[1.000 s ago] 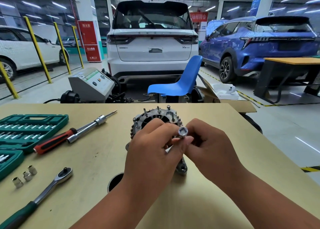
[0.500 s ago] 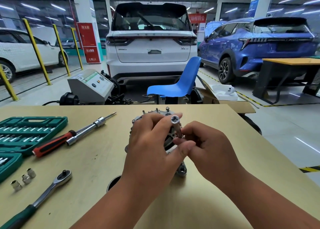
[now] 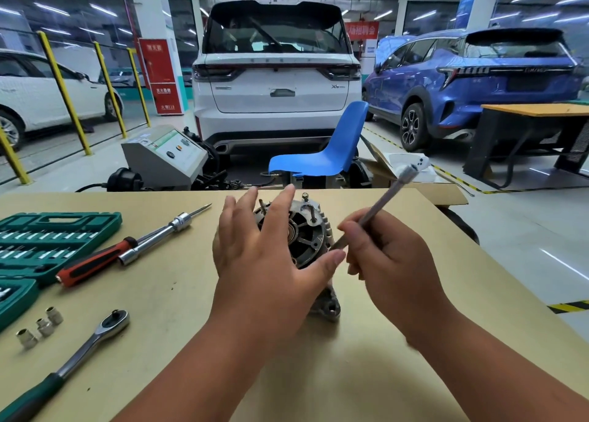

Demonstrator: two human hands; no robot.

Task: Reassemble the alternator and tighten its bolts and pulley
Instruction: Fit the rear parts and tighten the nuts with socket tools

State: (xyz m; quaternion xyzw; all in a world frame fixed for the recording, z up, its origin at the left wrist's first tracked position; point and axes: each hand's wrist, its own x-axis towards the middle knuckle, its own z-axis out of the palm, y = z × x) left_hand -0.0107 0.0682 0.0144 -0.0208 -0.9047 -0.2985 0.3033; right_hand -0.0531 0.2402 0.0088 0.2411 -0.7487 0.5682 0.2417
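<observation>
The grey alternator (image 3: pixel 307 233) lies on the tan table (image 3: pixel 178 294), its open end with bearing and studs facing up. My left hand (image 3: pixel 261 255) hovers over its left side with fingers spread and straight, hiding part of the housing. My right hand (image 3: pixel 389 262) grips a long thin metal tool with a socket end (image 3: pixel 387 195), which slants up to the right and looks blurred. A mounting ear of the alternator (image 3: pixel 328 308) shows below my left hand.
A ratchet wrench (image 3: pixel 92 338) lies front left, with three loose sockets (image 3: pixel 41 327) beside it. A red-handled screwdriver (image 3: pixel 95 262) and an extension bar (image 3: pixel 156 238) lie near the green socket case (image 3: pixel 47 243). A blue chair (image 3: pixel 325 153) stands behind the table.
Both hands were pinching the socket tool together over the alternator. Now my left hand has let go and opened, and my right hand has swung the tool up to the right.
</observation>
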